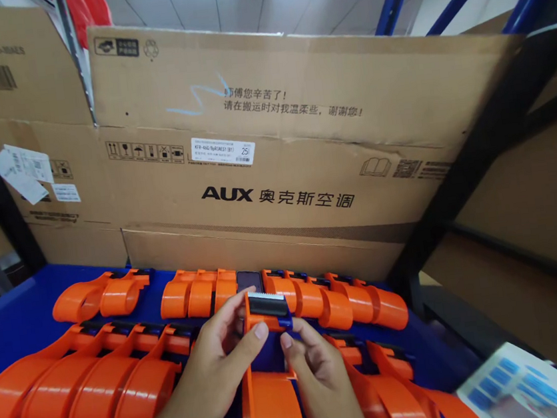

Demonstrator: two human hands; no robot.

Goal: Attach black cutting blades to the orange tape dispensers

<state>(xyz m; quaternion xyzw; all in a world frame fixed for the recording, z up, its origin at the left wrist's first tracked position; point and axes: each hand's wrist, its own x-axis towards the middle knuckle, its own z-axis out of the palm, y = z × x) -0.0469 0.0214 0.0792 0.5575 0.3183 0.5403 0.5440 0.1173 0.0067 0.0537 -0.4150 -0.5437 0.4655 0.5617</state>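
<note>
Here, the left hand (216, 370) is holding the orange tape dispenser (271, 408) at six o'clock, its grip pinching the toothed head from nine o'clock; the right hand (320, 372) is pinching the same head from three o'clock. Other dispensers (319, 301) are lying on the blue counter (14, 319).

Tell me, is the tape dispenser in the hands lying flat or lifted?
Lifted at its toothed end: the left hand and right hand pinch the tape dispenser above the other dispensers lying on the blue table.
</note>
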